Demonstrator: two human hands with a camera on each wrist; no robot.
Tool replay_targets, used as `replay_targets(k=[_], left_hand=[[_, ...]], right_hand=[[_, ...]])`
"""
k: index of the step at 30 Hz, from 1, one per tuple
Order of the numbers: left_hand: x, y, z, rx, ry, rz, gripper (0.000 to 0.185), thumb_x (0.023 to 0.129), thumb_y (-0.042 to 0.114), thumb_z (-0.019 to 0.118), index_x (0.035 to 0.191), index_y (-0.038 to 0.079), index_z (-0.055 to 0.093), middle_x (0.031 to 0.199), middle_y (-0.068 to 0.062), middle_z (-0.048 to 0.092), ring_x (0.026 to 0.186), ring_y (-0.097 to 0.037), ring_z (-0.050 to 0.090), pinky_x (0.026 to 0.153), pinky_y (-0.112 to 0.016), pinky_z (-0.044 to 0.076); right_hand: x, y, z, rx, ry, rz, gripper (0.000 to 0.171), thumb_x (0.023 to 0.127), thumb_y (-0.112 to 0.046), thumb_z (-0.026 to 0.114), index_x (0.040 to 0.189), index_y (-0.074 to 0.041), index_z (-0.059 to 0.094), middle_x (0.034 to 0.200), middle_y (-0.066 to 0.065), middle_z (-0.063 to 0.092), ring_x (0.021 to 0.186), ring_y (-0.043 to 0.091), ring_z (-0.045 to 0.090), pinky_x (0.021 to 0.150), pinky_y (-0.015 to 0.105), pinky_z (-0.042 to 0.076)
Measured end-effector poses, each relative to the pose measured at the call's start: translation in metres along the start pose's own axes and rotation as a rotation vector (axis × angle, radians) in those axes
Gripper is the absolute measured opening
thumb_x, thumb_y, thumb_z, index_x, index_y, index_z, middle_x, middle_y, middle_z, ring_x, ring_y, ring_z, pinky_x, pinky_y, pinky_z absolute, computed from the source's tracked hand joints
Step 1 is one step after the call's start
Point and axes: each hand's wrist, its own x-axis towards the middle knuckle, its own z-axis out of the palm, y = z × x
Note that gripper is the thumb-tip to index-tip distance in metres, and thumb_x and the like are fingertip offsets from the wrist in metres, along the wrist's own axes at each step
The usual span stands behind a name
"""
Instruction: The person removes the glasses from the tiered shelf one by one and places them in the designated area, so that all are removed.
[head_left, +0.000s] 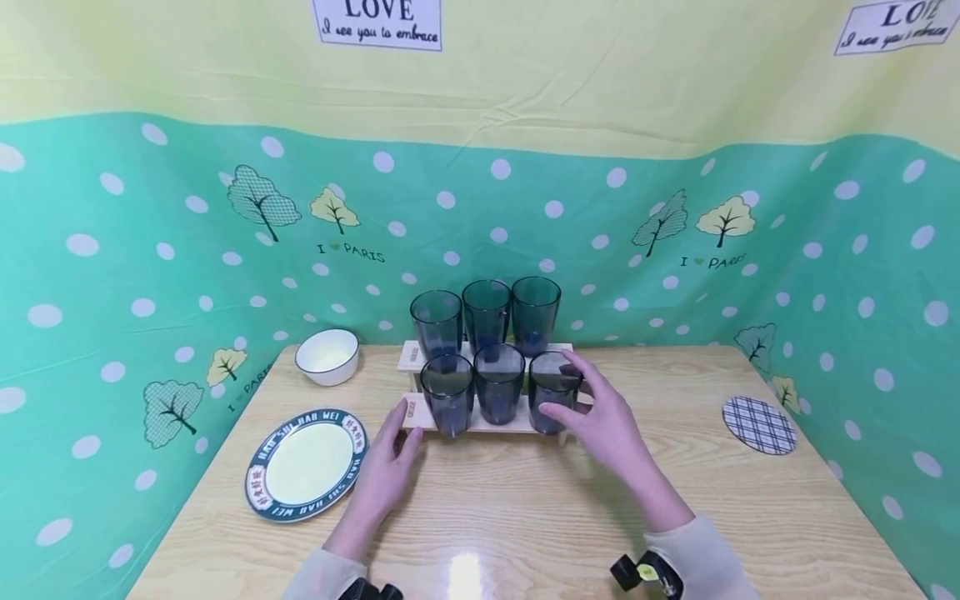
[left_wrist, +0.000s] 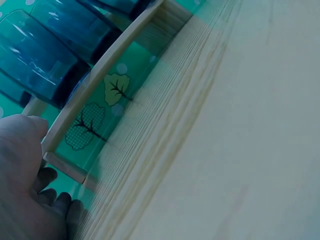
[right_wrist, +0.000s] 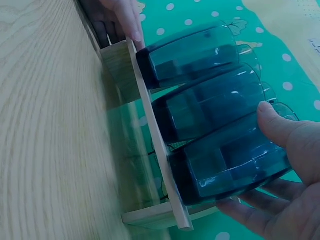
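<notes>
- The right hand (head_left: 603, 417) curls its thumb and fingers around the front right glass (head_left: 552, 392), which stands on the lower step of the wooden rack (head_left: 480, 425).
- The left hand (head_left: 386, 467) rests against the rack's left end, fingers loosely bent and holding nothing.
- Five more glasses (head_left: 486, 312) fill the rack, mid-table.
- A plate (head_left: 306, 463) and a bowl (head_left: 327, 356) sit to the left, a checked coaster (head_left: 759, 424) far right.

Your head cam looks down and forward over the whole desk (head_left: 525, 517). Both wrist cams sit really close, tilted sideways at the wooden rack (head_left: 420, 414) from opposite ends; all three share its front row of glasses (right_wrist: 200, 107).
</notes>
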Motion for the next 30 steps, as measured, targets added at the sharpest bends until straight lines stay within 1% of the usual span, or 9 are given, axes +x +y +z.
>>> replay_targets(k=[5, 8, 14, 18, 24, 27, 30], left_hand=[[-0.003, 0.001, -0.001, -0.003, 0.009, -0.008, 0.07, 0.117, 0.042, 0.054, 0.177, 0.017, 0.027, 0.181, -0.014, 0.026, 0.166, -0.034, 0.025, 0.136, -0.054, 0.02], [-0.003, 0.001, -0.002, 0.003, 0.02, 0.002, 0.069, 0.117, 0.043, 0.053, 0.176, 0.015, 0.03, 0.18, -0.014, 0.029, 0.165, -0.035, 0.027, 0.135, -0.054, 0.022], [-0.002, -0.002, -0.001, 0.017, 0.043, 0.015, 0.067, 0.117, 0.045, 0.053, 0.175, 0.016, 0.033, 0.178, -0.012, 0.034, 0.163, -0.033, 0.032, 0.134, -0.053, 0.027], [0.0, -0.001, 0.0, 0.023, 0.036, 0.027, 0.07, 0.117, 0.044, 0.055, 0.175, 0.014, 0.031, 0.178, -0.016, 0.033, 0.164, -0.035, 0.031, 0.134, -0.055, 0.026], [0.0, 0.001, 0.001, 0.026, 0.016, 0.018, 0.073, 0.117, 0.043, 0.056, 0.177, 0.014, 0.027, 0.178, -0.018, 0.031, 0.164, -0.037, 0.03, 0.134, -0.056, 0.026], [0.0, 0.001, 0.001, 0.028, 0.013, 0.013, 0.072, 0.116, 0.04, 0.057, 0.177, 0.015, 0.027, 0.178, -0.018, 0.032, 0.164, -0.036, 0.031, 0.134, -0.055, 0.027], [0.0, 0.001, 0.001, 0.033, 0.012, 0.014, 0.072, 0.116, 0.037, 0.058, 0.177, 0.015, 0.026, 0.177, -0.018, 0.032, 0.163, -0.036, 0.031, 0.134, -0.055, 0.027]], right_hand=[[0.0, -0.002, -0.003, -0.008, -0.001, 0.016, 0.095, 0.092, -0.028, 0.094, 0.171, -0.03, 0.042, 0.158, 0.015, 0.057, 0.137, 0.041, 0.064, 0.104, 0.043, 0.062], [0.0, -0.004, -0.006, -0.02, 0.005, 0.015, 0.095, 0.093, -0.03, 0.093, 0.172, -0.03, 0.041, 0.158, 0.015, 0.056, 0.137, 0.041, 0.064, 0.105, 0.044, 0.062], [0.001, -0.007, -0.013, -0.032, 0.019, 0.015, 0.095, 0.094, -0.032, 0.092, 0.172, -0.036, 0.038, 0.16, 0.014, 0.055, 0.137, 0.045, 0.064, 0.107, 0.049, 0.061], [0.001, -0.007, -0.019, -0.026, 0.031, 0.01, 0.095, 0.095, -0.031, 0.091, 0.173, -0.035, 0.037, 0.158, 0.016, 0.055, 0.137, 0.047, 0.063, 0.107, 0.049, 0.06], [0.002, -0.007, -0.03, -0.006, 0.057, 0.008, 0.095, 0.096, -0.029, 0.091, 0.174, -0.031, 0.036, 0.154, 0.018, 0.058, 0.136, 0.046, 0.064, 0.107, 0.042, 0.06], [0.002, -0.006, -0.036, -0.015, 0.072, 0.013, 0.095, 0.097, -0.03, 0.09, 0.174, -0.032, 0.035, 0.154, 0.017, 0.059, 0.138, 0.044, 0.063, 0.108, 0.041, 0.06], [0.002, -0.005, -0.043, -0.038, 0.093, 0.024, 0.095, 0.097, -0.035, 0.089, 0.174, -0.035, 0.033, 0.156, 0.018, 0.057, 0.139, 0.043, 0.062, 0.106, 0.044, 0.061]])
